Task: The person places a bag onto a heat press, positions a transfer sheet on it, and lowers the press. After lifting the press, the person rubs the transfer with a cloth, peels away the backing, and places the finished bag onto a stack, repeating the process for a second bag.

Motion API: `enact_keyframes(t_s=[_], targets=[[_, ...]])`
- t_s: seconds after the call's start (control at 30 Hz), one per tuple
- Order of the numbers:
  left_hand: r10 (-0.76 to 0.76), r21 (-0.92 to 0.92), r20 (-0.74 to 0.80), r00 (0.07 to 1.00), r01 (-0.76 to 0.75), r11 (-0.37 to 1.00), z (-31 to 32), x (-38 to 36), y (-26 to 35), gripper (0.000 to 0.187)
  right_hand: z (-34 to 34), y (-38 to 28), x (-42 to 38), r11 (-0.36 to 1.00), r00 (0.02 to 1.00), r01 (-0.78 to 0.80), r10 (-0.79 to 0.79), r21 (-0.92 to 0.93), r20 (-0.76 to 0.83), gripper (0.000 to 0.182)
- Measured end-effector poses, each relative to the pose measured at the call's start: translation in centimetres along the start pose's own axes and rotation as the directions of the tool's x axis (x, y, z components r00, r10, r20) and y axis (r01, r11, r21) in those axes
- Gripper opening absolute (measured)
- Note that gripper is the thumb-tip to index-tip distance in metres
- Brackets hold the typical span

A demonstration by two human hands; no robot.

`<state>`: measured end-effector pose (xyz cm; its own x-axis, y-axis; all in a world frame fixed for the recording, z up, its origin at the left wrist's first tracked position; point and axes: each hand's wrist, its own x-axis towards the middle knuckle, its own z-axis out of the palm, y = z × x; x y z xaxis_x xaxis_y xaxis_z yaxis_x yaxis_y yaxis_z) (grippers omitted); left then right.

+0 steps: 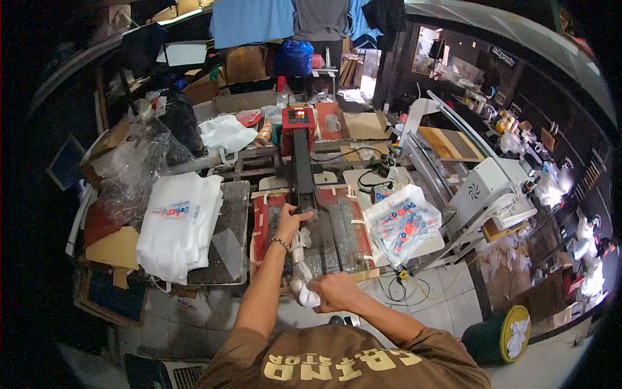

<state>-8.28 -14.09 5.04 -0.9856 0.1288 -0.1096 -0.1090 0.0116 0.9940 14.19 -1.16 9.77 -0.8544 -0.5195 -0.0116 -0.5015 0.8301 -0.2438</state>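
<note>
"What is seen nearest?"
"A brown shirt (343,356), and just beyond it the right hand (334,292). Its fingers are closed around the lower end of the wrapped handle (300,272), which is bound in white cloth."
"And the left hand (291,223)?"
"It is placed farther up, against the dark metal arm (302,165) of the heat press. The thumb is held out across the metal; whether the fingers are clamped around it cannot be told, as they are partly hidden."
"Where is the heat press (329,227) found?"
"In the middle, over a red base (267,223) edged with pale tape. To its left, a stack of white printed bags (178,223) is laid on a dark board (234,253); to its right, more printed bags (403,223) are spread on a pale board (429,244)."
"Farther back?"
"A red control box (297,118) is mounted at the arm's far end, with its display lit. Flattened cardboard (366,126) is seen to its right. Beyond, blue and grey shirts (253,23) are hung in a row."
</note>
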Motion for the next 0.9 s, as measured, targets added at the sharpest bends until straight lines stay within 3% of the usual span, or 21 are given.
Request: enact_keyframes(t_s=[0.1,0.4,0.5,0.6,0.9], targets=[[0.013,0.094,-0.053,0.998,-0.008,0.996,0.0,0.9,-0.7,0.060,-0.3,0.0,-0.1,0.999,0.998,0.031,-0.030,0.026,-0.051,0.048],[0.028,0.094,-0.026,0.999,-0.025,0.995,-0.4,4.2,-4.3,0.063,-0.3,0.0,0.0,0.999,1.000,0.010,-0.009,0.031,-0.019,0.045],[-0.001,0.145,-0.033,0.999,0.006,0.989,-0.4,2.1,-1.8,0.063,-1.6,-0.7,-0.1,0.999,1.000,-0.001,0.000,0.049,0.017,0.045],[0.055,0.089,-0.019,0.998,-0.053,0.995,-0.4,3.4,-3.6,0.063,-0.9,-0.3,0.0,0.999,1.000,0.006,-0.005,0.052,-0.008,0.046],[0.046,0.140,-0.024,0.999,-0.042,0.989,-0.4,2.0,-2.0,0.061,-0.8,-0.4,0.1,0.999,0.999,-0.026,0.025,0.029,0.025,0.043]])
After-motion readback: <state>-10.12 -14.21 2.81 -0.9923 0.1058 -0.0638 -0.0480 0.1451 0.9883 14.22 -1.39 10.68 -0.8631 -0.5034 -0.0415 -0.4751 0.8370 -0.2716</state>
